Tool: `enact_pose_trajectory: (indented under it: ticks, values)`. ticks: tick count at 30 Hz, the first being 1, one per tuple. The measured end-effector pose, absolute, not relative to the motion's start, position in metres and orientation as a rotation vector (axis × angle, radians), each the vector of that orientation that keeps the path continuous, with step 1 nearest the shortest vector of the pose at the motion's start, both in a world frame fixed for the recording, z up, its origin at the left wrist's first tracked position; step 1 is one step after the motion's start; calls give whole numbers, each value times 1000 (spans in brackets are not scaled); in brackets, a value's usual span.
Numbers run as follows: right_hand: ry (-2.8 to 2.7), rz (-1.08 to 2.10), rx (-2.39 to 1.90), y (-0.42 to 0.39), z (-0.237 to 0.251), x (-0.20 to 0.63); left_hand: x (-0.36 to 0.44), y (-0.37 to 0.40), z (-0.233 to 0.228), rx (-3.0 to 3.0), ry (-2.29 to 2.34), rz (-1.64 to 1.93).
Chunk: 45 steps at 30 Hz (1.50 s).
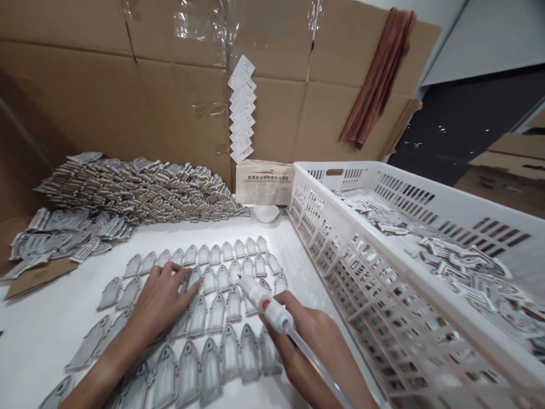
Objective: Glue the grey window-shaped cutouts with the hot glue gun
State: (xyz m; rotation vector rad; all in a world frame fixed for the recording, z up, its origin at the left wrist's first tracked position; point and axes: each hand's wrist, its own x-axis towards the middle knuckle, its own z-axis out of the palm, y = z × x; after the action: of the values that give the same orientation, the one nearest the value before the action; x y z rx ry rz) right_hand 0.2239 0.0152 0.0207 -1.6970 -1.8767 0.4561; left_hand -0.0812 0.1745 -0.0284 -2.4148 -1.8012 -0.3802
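My left hand [164,298] rests over the rows of small pointed-top pieces, its fingers loosely bent and the thumb apart. Its fingertips touch or hover at a pointed-top piece [195,275] in the second row; the exact contact is hidden. In my right hand [309,335] is a white dispensing pen [266,304] with an orange-red button and a clear tube running back over the wrist. The pen's thin tip points up and left above the rows. Grey-white pointed-top pieces [197,315] lie flat in several rows on the white table [38,329].
A white plastic crate [323,227] with loose flat pieces stands at right. Stacked pieces [140,190] fill the back left, near a cardboard scrap [40,277]. A small white bowl [267,213] sits before a newspaper [264,184]. A reddish-brown cloth [378,79] hangs on the cardboard wall [179,85].
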Motion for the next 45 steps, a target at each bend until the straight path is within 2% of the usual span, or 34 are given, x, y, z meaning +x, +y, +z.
enact_pose_trajectory:
  ticks: [9,17,22,28,45]
  values:
    - [-1897,425,-1712,17,21,223,-77,176,-19,-2469,-1971,-579]
    - [-1932,523,-1675,23,7,222,-58,152,0,-2565,-2439,-1506]
    - [-1768,728,-1545,25,13,215,-46,132,2,-2524,-2613,-1859]
    - [-1763,768,-1516,23,27,201,-44,119,4,-2765,-2632,-1773]
    - [-1804,440,-1480,24,10,191,-33,99,24,-2714,-2564,-2023]
